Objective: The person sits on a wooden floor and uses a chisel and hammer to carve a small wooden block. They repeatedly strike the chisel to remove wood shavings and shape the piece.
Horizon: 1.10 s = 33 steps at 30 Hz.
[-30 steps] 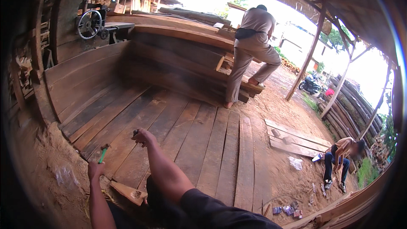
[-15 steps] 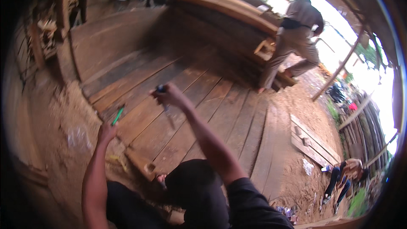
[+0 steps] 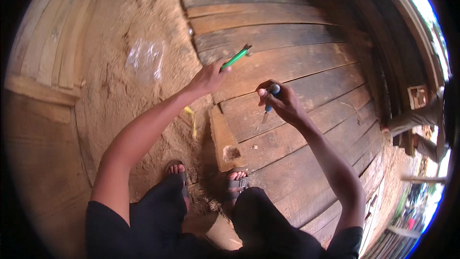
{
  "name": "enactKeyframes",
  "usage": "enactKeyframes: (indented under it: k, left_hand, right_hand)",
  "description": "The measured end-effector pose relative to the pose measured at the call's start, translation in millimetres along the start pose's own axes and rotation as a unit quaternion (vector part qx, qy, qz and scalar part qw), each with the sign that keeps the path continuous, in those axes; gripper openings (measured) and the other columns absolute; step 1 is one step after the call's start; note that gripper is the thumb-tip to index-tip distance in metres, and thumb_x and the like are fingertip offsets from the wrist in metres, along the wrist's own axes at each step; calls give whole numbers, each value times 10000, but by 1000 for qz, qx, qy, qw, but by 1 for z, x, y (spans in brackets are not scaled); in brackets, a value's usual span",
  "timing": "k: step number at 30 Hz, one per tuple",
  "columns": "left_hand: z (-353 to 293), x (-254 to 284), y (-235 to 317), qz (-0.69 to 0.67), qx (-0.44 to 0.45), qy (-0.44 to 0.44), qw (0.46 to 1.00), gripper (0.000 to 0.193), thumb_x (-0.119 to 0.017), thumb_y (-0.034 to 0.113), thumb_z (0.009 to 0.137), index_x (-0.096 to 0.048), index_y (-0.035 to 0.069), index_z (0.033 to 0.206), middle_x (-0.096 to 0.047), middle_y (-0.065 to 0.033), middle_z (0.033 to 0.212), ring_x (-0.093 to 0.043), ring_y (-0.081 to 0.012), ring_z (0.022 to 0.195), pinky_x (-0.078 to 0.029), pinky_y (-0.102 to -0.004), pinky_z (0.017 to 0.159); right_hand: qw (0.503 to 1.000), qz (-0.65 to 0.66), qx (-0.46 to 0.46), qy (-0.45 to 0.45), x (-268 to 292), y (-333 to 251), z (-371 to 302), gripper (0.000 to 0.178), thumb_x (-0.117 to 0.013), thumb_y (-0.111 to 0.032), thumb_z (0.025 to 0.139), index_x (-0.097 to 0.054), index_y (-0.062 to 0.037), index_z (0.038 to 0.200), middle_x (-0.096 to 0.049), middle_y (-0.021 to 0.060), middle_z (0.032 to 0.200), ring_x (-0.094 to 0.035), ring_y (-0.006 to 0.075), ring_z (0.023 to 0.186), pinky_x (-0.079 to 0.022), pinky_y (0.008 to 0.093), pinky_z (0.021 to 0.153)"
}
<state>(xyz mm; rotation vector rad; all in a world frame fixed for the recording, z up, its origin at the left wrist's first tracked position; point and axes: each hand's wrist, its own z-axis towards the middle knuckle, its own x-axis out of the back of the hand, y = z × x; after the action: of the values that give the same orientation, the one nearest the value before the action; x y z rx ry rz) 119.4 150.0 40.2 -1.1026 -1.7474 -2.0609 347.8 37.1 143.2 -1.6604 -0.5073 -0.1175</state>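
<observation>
My left hand (image 3: 211,77) is closed around a slim green stick-like tool (image 3: 235,59) with a dark end, whose exact kind I cannot make out. My right hand (image 3: 283,103) grips the blue handle of a chisel (image 3: 269,107); its blade points down and the rounded handle end faces up. Both hands are raised over wide wooden planks (image 3: 287,79), apart from each other. Below them, near my feet, lies a wooden beam (image 3: 221,132) with a squarish hole cut near its end.
Sandy ground with clear plastic (image 3: 146,58) and a yellow strip (image 3: 191,120) lies left of the planks. Stacked boards (image 3: 52,29) stand farther left. My sandalled foot (image 3: 237,182) is beside the beam. At the right edge, another person's legs (image 3: 417,120) show near a notched timber.
My view has swung left and downward, so the other person is now at the right edge. Both tools remain in my hands, which appear farther right in the picture.
</observation>
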Motion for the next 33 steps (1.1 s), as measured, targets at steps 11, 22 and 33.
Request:
enactKeyframes:
  k: [11,22,33]
  left_hand:
    - [-36,39,1,-171,33,-123,977,337,-498,392,1003,-539,58,1022,-426,50,623,-416,-46,533,-354,-244,461]
    - [-40,66,25,-87,-56,-156,982,404,-483,368,984,-593,-7,881,-494,-45,526,-448,-144,460,-363,-360,459]
    - [-59,113,51,19,-98,-140,985,446,-454,374,1010,-478,-14,791,-380,-110,560,-358,-171,495,-323,-391,481]
  right_hand:
    - [977,188,-11,100,-107,51,-10,359,-671,-363,913,-613,-15,982,-548,-6,706,-518,80,626,-435,244,563]
    - [976,156,-47,147,-120,71,-12,310,-674,-311,919,-603,-9,912,-542,-3,676,-515,80,626,-420,245,560]
    - [977,151,-79,131,-119,72,-13,229,-668,-234,922,-589,-24,883,-521,-15,655,-489,64,615,-410,248,552]
